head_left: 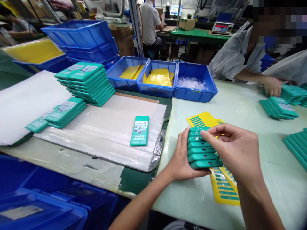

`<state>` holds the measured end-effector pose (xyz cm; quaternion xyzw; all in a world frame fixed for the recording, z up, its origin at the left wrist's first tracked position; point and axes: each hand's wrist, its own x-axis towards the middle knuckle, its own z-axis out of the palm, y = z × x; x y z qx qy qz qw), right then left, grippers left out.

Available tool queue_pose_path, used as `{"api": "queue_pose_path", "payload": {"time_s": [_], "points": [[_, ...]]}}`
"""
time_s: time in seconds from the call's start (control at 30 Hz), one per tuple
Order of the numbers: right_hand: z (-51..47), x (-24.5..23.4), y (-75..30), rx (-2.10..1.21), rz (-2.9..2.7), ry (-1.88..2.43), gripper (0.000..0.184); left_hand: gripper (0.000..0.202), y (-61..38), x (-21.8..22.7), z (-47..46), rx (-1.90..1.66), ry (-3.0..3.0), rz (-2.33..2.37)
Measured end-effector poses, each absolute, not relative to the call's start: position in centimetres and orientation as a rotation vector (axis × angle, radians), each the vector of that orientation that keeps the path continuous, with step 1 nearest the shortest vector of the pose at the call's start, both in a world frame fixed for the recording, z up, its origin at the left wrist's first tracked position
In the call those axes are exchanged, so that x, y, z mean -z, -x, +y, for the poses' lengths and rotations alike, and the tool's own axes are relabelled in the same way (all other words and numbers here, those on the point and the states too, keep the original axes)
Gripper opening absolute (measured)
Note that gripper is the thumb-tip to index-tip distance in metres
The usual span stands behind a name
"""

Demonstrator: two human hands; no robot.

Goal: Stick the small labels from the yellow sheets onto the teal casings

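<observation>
My left hand (181, 158) and my right hand (236, 148) both grip a fanned stack of several green flat devices (202, 150), held just above yellow printed sheets (224, 187) on the pale table mat (240, 105). The left hand cups the stack's left end and underside. The right hand's fingers curl over its top right edge. A single green device (139, 130) lies face up on a clear plastic sheet (105, 134) to the left.
A tall pile of green devices (86, 83) and a lower pile (61, 112) sit at left. Three blue bins (195, 92) line the back. A co-worker's hand (272, 87) rests on more green devices (279, 108) at right. Blue crates (48, 204) stand below the table edge.
</observation>
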<state>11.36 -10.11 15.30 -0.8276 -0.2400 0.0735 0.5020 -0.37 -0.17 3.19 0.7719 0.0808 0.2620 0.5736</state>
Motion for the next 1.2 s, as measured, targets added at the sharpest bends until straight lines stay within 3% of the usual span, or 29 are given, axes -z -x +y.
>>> {"api": "queue_pose_path", "payload": {"time_s": [0.17, 0.27, 0.4, 0.6, 0.9, 1.2], "points": [[-10.1, -15.2, -13.2, -0.011, -0.872, 2.264, 0.028, 0.153, 0.5, -3.3, 0.0, -0.620, -1.808, 0.165], [-10.9, -16.4, -15.1, 0.010, -0.940, 2.336, 0.044, 0.150, 0.5, -3.4, 0.1, -0.637, -1.822, 0.138], [-13.7, -18.1, -17.2, -0.209, -0.786, 2.087, 0.062, 0.149, 0.5, -3.4, 0.3, -0.654, -1.844, 0.116], [-15.7, -17.8, -16.8, 0.125, -0.542, 1.782, 0.022, 0.150, 0.5, -3.3, 0.2, -0.634, -1.867, 0.157], [-12.2, -16.4, -12.0, -0.261, -0.510, 1.819, 0.037, 0.148, 0.5, -3.5, 0.3, -0.628, -1.843, 0.169], [-10.7, -16.3, -10.2, -0.331, -0.497, 1.852, 0.025, 0.151, 0.7, -3.4, 0.3, -0.583, -1.832, 0.183]]}}
